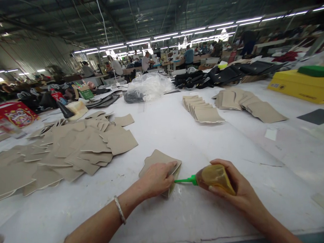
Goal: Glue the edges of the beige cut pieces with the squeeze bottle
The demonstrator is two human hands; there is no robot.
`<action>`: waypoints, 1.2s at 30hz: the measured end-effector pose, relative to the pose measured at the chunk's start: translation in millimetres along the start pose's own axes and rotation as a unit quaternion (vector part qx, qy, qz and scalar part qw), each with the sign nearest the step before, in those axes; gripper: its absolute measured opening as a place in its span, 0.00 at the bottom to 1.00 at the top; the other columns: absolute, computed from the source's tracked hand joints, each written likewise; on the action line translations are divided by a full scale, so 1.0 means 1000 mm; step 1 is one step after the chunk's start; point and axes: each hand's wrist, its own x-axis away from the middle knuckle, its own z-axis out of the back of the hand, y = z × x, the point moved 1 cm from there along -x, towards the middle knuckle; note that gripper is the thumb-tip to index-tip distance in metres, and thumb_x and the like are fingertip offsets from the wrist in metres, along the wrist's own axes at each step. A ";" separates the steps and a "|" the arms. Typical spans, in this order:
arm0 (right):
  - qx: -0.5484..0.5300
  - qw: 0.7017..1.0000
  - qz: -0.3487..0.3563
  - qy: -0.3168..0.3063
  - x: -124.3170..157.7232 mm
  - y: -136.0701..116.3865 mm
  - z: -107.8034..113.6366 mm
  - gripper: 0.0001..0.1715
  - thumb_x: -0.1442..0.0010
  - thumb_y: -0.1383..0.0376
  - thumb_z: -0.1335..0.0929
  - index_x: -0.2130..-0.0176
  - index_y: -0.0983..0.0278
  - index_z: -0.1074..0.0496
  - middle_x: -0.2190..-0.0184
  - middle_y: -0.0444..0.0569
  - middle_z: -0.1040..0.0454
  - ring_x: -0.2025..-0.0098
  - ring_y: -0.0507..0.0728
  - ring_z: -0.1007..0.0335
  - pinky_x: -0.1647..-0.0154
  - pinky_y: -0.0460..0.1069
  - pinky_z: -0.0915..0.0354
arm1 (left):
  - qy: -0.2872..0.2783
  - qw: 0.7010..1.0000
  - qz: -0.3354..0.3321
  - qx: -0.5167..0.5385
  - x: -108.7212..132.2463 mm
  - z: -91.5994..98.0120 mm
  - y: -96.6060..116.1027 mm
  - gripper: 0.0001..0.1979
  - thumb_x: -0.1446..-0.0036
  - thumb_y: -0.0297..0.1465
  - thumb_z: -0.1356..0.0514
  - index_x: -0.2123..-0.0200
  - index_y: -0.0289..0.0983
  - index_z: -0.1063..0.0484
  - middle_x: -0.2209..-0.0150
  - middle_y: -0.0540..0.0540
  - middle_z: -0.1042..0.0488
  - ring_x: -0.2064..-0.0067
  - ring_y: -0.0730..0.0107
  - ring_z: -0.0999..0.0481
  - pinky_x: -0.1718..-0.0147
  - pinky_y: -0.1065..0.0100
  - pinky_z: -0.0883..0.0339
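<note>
My right hand point(234, 186) is wrapped round a squeeze bottle point(214, 177) of amber liquid, tipped on its side. Its thin green nozzle point(186, 180) points left, with the tip at the edge of a beige leather-like piece point(158, 158) on the white table. My left hand point(159, 177) grips this piece, index finger stretched along the top near its right corner and thumb by the nozzle tip. The piece looks folded or doubled, with a lower layer showing under the hand. My left palm hides part of it.
A loose heap of beige pieces point(79, 146) covers the left of the white table point(162, 132). Neater stacks point(204, 110) lie at the back right, near a yellow box point(300, 86). Behind are clear plastic bags point(152, 84) and black pieces point(195, 79). Several people work farther off.
</note>
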 end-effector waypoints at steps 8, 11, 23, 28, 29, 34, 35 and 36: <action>0.021 0.998 0.011 0.062 -0.015 0.006 0.007 0.29 0.44 0.52 0.27 0.48 0.57 0.38 0.61 0.45 0.31 0.62 0.59 0.32 0.62 0.49 0.35 | -0.003 1.000 -0.002 -0.002 -0.001 0.002 0.000 0.29 0.45 0.28 0.52 0.39 0.43 0.37 0.55 0.44 0.22 0.57 0.56 0.23 0.59 0.62 0.32; 0.003 1.000 -0.005 0.020 -0.012 0.008 0.006 0.30 0.43 0.52 0.27 0.47 0.57 0.39 0.61 0.45 0.31 0.62 0.58 0.31 0.62 0.49 0.34 | -0.009 1.000 -0.004 0.013 -0.001 0.003 0.000 0.29 0.46 0.28 0.51 0.40 0.43 0.35 0.53 0.45 0.23 0.55 0.57 0.24 0.56 0.63 0.33; 0.034 0.998 0.001 0.060 -0.008 0.006 0.004 0.29 0.43 0.51 0.28 0.47 0.56 0.39 0.59 0.45 0.32 0.61 0.59 0.32 0.60 0.50 0.35 | -0.010 0.999 0.008 0.036 -0.002 0.006 -0.001 0.30 0.47 0.29 0.50 0.40 0.43 0.34 0.55 0.45 0.22 0.57 0.58 0.24 0.59 0.64 0.33; 0.034 0.994 -0.003 0.101 -0.008 0.003 0.004 0.31 0.45 0.50 0.27 0.48 0.57 0.38 0.59 0.46 0.32 0.61 0.59 0.32 0.60 0.50 0.35 | -0.008 0.999 0.015 0.035 -0.002 0.006 -0.001 0.30 0.46 0.29 0.50 0.39 0.44 0.36 0.66 0.48 0.22 0.64 0.60 0.24 0.66 0.66 0.34; 0.041 0.993 0.000 0.113 -0.008 0.002 0.003 0.31 0.45 0.50 0.27 0.48 0.57 0.38 0.58 0.46 0.32 0.60 0.59 0.33 0.59 0.50 0.35 | -0.008 0.999 0.017 0.035 -0.002 0.006 -0.001 0.30 0.46 0.29 0.50 0.39 0.45 0.36 0.67 0.48 0.22 0.65 0.60 0.25 0.66 0.66 0.35; 0.048 0.993 -0.016 0.104 -0.002 0.001 -0.002 0.30 0.45 0.49 0.28 0.48 0.57 0.37 0.59 0.45 0.32 0.61 0.59 0.32 0.59 0.49 0.35 | -0.012 0.999 0.020 0.038 -0.003 0.005 -0.002 0.30 0.47 0.29 0.49 0.39 0.44 0.35 0.65 0.47 0.22 0.63 0.60 0.25 0.65 0.66 0.34; 0.042 0.994 -0.024 0.101 0.000 0.001 -0.004 0.30 0.45 0.49 0.28 0.49 0.57 0.37 0.59 0.45 0.31 0.61 0.59 0.32 0.60 0.49 0.35 | -0.012 0.999 0.020 0.041 -0.003 0.005 -0.002 0.30 0.47 0.29 0.49 0.39 0.44 0.35 0.64 0.47 0.22 0.63 0.60 0.25 0.64 0.66 0.34; 0.036 0.994 -0.031 0.097 0.003 0.002 -0.005 0.30 0.45 0.48 0.28 0.49 0.57 0.37 0.60 0.45 0.31 0.62 0.59 0.31 0.61 0.49 0.34 | -0.011 0.999 0.021 0.046 -0.003 0.005 -0.002 0.30 0.47 0.29 0.49 0.39 0.43 0.36 0.64 0.47 0.22 0.63 0.59 0.24 0.63 0.65 0.34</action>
